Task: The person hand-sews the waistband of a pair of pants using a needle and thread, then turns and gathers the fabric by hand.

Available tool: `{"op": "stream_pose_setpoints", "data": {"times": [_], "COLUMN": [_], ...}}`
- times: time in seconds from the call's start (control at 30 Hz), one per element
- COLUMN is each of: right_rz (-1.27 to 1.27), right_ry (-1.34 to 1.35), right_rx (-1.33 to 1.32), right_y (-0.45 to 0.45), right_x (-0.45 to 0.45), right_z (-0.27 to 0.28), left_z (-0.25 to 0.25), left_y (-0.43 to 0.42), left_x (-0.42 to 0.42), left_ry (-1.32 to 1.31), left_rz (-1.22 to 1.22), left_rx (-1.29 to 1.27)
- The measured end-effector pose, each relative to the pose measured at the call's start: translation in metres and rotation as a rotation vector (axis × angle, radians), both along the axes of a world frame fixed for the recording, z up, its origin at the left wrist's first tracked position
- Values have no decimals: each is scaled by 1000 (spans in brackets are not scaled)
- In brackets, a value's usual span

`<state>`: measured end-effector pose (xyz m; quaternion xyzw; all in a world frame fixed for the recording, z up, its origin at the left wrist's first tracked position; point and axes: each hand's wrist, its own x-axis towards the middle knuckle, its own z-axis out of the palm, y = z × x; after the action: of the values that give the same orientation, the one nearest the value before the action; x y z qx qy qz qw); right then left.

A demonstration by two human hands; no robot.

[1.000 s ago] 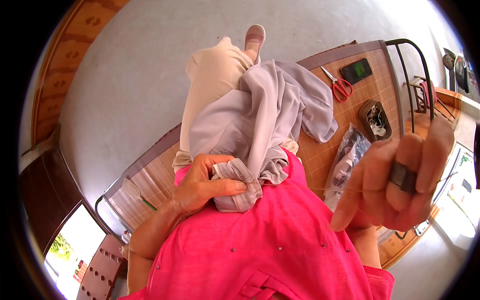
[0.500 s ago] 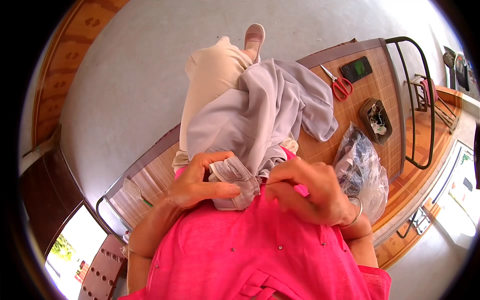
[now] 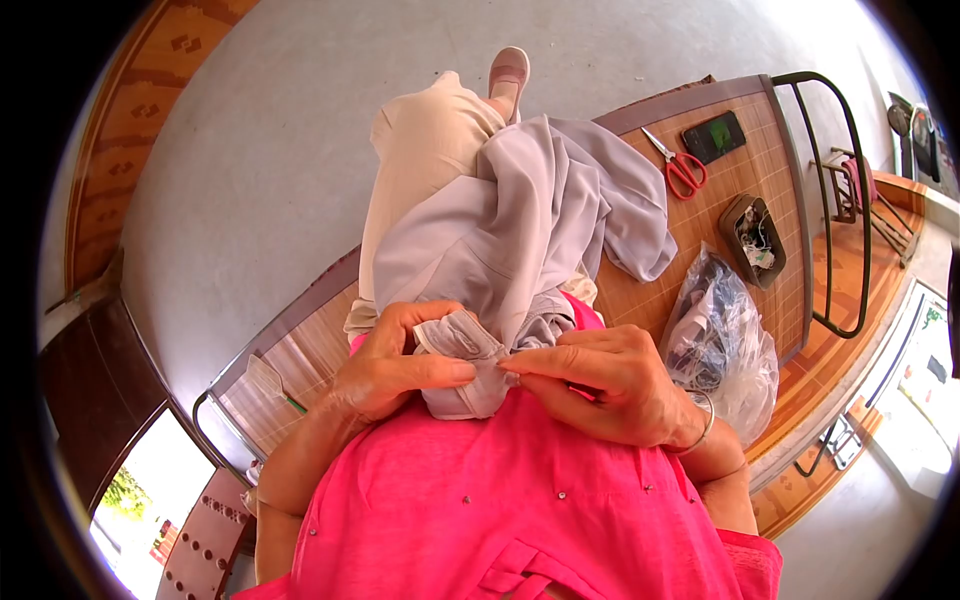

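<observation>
- Grey cloth point(image 3: 525, 225) is lying in folds across the lap of the person, spilling over cream trousers point(image 3: 430, 135) and onto the mat-covered bed point(image 3: 640, 310); its bunched, folded end is resting between the two hands, just in front of a pink shirt point(image 3: 480, 510).
- The left hand point(image 3: 385, 365) is holding that folded end, its thumb lying over the top and its other fingers partly hiding behind.
- The right hand point(image 3: 620, 385) is bringing thumb and forefinger narrowly together, touching the edge of the same end (I cannot tell what they are pinching); a bracelet point(image 3: 707, 425) is circling its wrist.
- A clear plastic bag point(image 3: 720, 345) is lying near the right hand, beside a small box point(image 3: 735, 240) that is holding odds and ends.
- Red-handled scissors point(image 3: 685, 178) are lying slightly open, near a dark phone point(image 3: 713, 137), well apart from both hands.
</observation>
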<state>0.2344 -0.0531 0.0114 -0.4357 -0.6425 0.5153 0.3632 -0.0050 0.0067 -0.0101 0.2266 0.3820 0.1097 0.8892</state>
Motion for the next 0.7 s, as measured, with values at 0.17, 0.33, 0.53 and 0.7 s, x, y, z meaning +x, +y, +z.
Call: {"op": "stream_pose_setpoints", "data": {"times": [0.17,0.33,0.53,0.7], "right_rz": [0,-11,-4,0], "right_ry": [68,86,86,87], "right_rx": [-65,-93,-115,-112], "right_y": [1,-2,-2,-2], "right_x": [1,1,1,2], "right_z": [0,-2,-2,-1], "left_z": [1,1,2,3], "left_y": [0,1,2,2], "left_x": [1,2,4,5], "left_ry": [20,14,-7,-2], "left_rz": [1,-8,-23,-27], "left_rx": [-17,-4,29,43]}}
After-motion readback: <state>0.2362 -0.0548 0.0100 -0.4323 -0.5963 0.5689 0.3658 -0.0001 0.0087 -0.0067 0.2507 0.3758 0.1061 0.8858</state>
